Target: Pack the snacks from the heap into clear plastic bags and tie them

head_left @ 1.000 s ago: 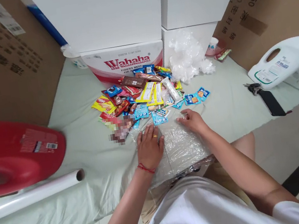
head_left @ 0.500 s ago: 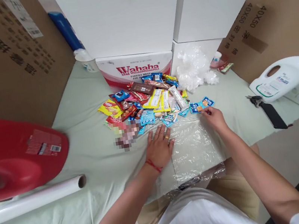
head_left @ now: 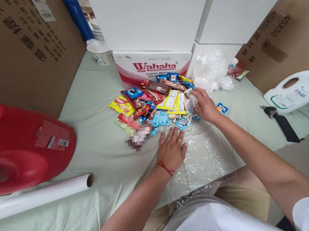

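My left hand (head_left: 172, 149) lies flat, fingers stretched, at the near edge of a heap of wrapped snacks (head_left: 161, 119). Beside and partly under it spreads a clear plastic sheet (head_left: 204, 154). My right hand (head_left: 205, 103) is at the heap's right side, its fingers curled over a snack bar in a pale wrapper (head_left: 190, 101), which they partly hide. A blue snack packet (head_left: 221, 108) shows from behind the right wrist. Yellow-and-white packets (head_left: 176, 103) lie left of the right hand. A pixelated patch covers one snack at the heap's near left.
Behind the heap stands a Wahaha carton (head_left: 154, 65), with crumpled clear plastic (head_left: 211, 69) to its right. On the left are a red jug (head_left: 24, 144) and a white roll (head_left: 38, 196). A white bottle (head_left: 300, 90) and a black-handled tool (head_left: 283, 124) lie at the right.
My right hand has left the blue packet and moved left and away from me onto the pale-wrapped bar. My left hand stays flat. The whole view has shifted slightly.
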The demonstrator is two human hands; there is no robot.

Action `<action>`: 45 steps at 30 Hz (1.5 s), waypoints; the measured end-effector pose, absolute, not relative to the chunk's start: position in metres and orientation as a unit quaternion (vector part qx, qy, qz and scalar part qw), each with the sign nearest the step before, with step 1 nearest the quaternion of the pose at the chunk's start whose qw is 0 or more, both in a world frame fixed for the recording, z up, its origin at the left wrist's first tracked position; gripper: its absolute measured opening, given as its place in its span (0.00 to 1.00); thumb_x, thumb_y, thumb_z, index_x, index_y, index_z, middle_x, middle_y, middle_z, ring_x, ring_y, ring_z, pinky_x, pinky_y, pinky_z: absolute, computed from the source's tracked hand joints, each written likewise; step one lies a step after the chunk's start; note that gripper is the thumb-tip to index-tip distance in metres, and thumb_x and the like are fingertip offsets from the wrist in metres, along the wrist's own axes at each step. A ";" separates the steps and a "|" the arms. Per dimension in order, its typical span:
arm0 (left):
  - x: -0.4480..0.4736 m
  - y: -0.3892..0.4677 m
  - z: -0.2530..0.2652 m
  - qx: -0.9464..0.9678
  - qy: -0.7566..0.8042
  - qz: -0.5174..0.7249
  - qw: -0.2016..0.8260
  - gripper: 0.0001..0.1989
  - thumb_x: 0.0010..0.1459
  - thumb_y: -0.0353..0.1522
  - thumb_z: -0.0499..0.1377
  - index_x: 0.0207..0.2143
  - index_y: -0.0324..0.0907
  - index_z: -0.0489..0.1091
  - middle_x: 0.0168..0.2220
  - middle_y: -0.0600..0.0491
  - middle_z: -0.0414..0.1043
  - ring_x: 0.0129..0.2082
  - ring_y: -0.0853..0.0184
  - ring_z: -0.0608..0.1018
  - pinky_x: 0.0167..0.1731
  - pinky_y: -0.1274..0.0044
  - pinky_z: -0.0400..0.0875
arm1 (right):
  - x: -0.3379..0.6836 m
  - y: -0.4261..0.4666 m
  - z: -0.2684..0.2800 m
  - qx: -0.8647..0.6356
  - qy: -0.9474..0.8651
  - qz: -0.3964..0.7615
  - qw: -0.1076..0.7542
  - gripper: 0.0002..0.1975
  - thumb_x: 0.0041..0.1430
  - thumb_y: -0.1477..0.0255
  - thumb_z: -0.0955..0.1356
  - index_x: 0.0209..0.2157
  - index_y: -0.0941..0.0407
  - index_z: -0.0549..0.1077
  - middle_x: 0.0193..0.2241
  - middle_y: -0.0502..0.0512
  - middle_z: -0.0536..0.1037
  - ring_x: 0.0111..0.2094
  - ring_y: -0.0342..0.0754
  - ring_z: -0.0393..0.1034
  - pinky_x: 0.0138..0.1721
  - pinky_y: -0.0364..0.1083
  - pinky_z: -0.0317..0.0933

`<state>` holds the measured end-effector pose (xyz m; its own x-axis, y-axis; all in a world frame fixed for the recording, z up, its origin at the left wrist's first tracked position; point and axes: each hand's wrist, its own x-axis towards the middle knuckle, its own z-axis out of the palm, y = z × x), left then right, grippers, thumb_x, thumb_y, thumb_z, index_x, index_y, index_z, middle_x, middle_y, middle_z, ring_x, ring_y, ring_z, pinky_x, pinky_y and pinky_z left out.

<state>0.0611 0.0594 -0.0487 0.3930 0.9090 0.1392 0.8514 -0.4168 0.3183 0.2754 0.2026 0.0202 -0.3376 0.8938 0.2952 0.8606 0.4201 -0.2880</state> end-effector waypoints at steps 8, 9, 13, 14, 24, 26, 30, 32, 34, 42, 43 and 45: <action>0.060 0.060 -0.047 0.823 0.533 0.155 0.119 0.28 0.72 0.44 0.48 0.69 0.43 0.63 0.73 0.46 0.56 0.73 0.56 0.59 0.71 0.52 0.50 | 0.288 0.200 0.039 -0.567 -0.741 0.182 0.310 0.12 0.58 0.64 0.71 0.41 0.55 0.79 0.35 0.55 0.78 0.32 0.49 0.71 0.37 0.49 0.68; 0.060 0.060 -0.047 0.824 0.532 0.155 0.122 0.28 0.72 0.44 0.48 0.68 0.43 0.63 0.73 0.46 0.56 0.73 0.56 0.59 0.71 0.52 0.50 | 0.298 0.201 0.045 -0.584 -0.696 0.237 0.344 0.13 0.56 0.61 0.73 0.40 0.54 0.78 0.32 0.52 0.77 0.28 0.46 0.67 0.31 0.46 0.65; 0.059 0.061 -0.048 0.824 0.528 0.161 0.128 0.27 0.72 0.44 0.48 0.68 0.44 0.63 0.73 0.46 0.56 0.73 0.57 0.59 0.71 0.53 0.51 | 0.344 0.223 0.076 -0.675 -0.500 0.380 0.388 0.15 0.46 0.63 0.78 0.30 0.55 0.72 0.23 0.47 0.69 0.20 0.39 0.55 0.18 0.40 0.49; 0.058 0.061 -0.048 0.823 0.528 0.164 0.127 0.27 0.72 0.44 0.48 0.68 0.44 0.64 0.73 0.46 0.56 0.73 0.57 0.60 0.71 0.53 0.51 | 0.354 0.231 0.084 -0.696 -0.470 0.375 0.393 0.15 0.45 0.67 0.78 0.29 0.55 0.71 0.23 0.47 0.68 0.20 0.38 0.55 0.17 0.39 0.50; 0.060 0.061 -0.048 0.823 0.527 0.174 0.120 0.27 0.72 0.43 0.48 0.67 0.44 0.64 0.73 0.45 0.57 0.73 0.57 0.60 0.71 0.53 0.50 | 0.345 0.262 0.077 -0.711 -0.511 0.283 0.391 0.03 0.53 0.75 0.73 0.31 0.55 0.76 0.31 0.58 0.78 0.29 0.46 0.70 0.33 0.50 0.68; 0.060 0.060 -0.049 0.821 0.531 0.173 0.118 0.27 0.72 0.43 0.47 0.68 0.44 0.64 0.72 0.45 0.57 0.73 0.56 0.60 0.71 0.53 0.49 | 0.317 0.266 0.070 -0.679 -0.591 0.265 0.346 0.04 0.53 0.75 0.73 0.34 0.56 0.79 0.32 0.58 0.80 0.32 0.48 0.73 0.38 0.51 0.69; 0.060 0.060 -0.049 0.826 0.527 0.165 0.113 0.27 0.72 0.43 0.47 0.68 0.43 0.63 0.73 0.45 0.57 0.73 0.56 0.60 0.71 0.53 0.48 | 0.254 0.282 0.063 -0.570 -0.799 0.070 0.179 0.15 0.58 0.75 0.69 0.46 0.56 0.81 0.48 0.60 0.82 0.49 0.58 0.75 0.53 0.56 0.67; 0.059 0.061 -0.049 0.829 0.524 0.160 0.112 0.27 0.72 0.43 0.47 0.68 0.44 0.63 0.73 0.45 0.57 0.73 0.56 0.59 0.71 0.53 0.49 | 0.227 0.294 0.063 -0.550 -0.828 0.012 0.111 0.19 0.61 0.74 0.69 0.54 0.56 0.78 0.54 0.63 0.79 0.53 0.61 0.74 0.54 0.56 0.66; 0.059 0.061 -0.049 0.828 0.526 0.156 0.111 0.27 0.72 0.43 0.47 0.68 0.44 0.63 0.73 0.45 0.57 0.73 0.56 0.59 0.71 0.53 0.50 | 0.207 0.305 0.064 -0.549 -0.834 0.001 0.050 0.20 0.61 0.73 0.70 0.56 0.55 0.76 0.55 0.65 0.78 0.51 0.61 0.74 0.52 0.54 0.67; 0.059 0.060 -0.048 0.832 0.518 0.160 0.117 0.28 0.72 0.43 0.47 0.68 0.42 0.63 0.72 0.44 0.57 0.72 0.55 0.60 0.71 0.52 0.50 | 0.193 0.321 0.083 -0.601 -0.797 0.000 0.049 0.11 0.55 0.71 0.72 0.41 0.58 0.80 0.39 0.61 0.83 0.41 0.56 0.76 0.42 0.49 0.66; 0.059 0.060 -0.048 0.832 0.518 0.160 0.117 0.28 0.72 0.43 0.47 0.68 0.42 0.63 0.72 0.43 0.57 0.72 0.55 0.60 0.71 0.52 0.50 | 0.191 0.319 0.089 -0.616 -0.784 0.009 0.082 0.12 0.57 0.70 0.71 0.42 0.59 0.79 0.38 0.61 0.82 0.40 0.55 0.75 0.41 0.48 0.66; 0.058 0.060 -0.048 0.832 0.519 0.159 0.116 0.28 0.72 0.43 0.47 0.68 0.42 0.63 0.72 0.43 0.57 0.72 0.55 0.60 0.71 0.52 0.50 | 0.181 0.312 0.100 -0.631 -0.762 0.041 0.142 0.13 0.60 0.67 0.69 0.42 0.61 0.78 0.38 0.60 0.81 0.38 0.53 0.74 0.41 0.48 0.66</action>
<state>0.0585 0.0605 -0.0482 0.4107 0.9004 0.1435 0.8267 -0.4341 0.3580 0.1808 0.3115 0.1000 -0.1634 0.9726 0.1653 0.9494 0.2006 -0.2417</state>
